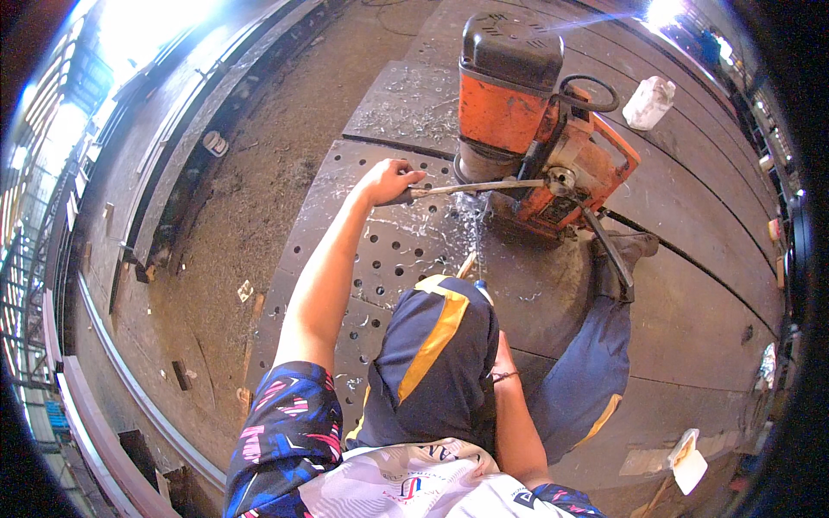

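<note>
An orange and black magnetic drill [505, 112] stands on a steel plate [324, 186] with several holes drilled in it. My left hand [393, 183] is closed round the dark end grip of the drill's long feed lever [479, 186]. Another lever [609, 250] slants down toward my right shoe. My right hand [503, 356] is beside my bent knee, its fingers mostly hidden behind the leg. Just past the knee shows a small blue-tipped thing [481, 285], with a thin bright streak between it and the drill's cutting spot. A short light-coloured stick [467, 264] lies close by.
Curly metal shavings [406, 108] litter the plates. A white plastic container [648, 103] stands beyond the drill, and a cut-open white one [688, 464] is at lower right. To the left, past the plate edge, lie dirt ground [246, 198], a small bucket [215, 143] and long steel beams [164, 164].
</note>
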A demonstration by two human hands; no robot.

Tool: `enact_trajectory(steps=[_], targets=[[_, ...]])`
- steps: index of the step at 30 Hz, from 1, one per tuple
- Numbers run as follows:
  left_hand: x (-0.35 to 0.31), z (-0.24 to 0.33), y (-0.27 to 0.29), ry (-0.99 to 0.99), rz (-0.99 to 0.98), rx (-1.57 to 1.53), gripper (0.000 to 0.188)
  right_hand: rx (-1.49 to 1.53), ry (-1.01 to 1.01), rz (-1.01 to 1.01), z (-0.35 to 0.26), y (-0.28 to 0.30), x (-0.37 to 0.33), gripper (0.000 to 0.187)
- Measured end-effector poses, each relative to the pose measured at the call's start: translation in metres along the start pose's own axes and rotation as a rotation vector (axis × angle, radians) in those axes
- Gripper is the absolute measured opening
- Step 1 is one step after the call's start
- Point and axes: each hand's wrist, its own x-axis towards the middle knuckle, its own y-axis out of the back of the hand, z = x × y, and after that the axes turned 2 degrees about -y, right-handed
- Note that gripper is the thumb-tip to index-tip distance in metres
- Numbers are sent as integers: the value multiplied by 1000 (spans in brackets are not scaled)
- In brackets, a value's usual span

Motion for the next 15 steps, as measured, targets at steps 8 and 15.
enact_trajectory(steps=[8,15], targets=[[0,3,-1,5,5,-22,51,-36,-21,5,16,11,11,28],[1,0,-2,-3,2,-9,52,-115,-51,-7,1,5,5,25]])
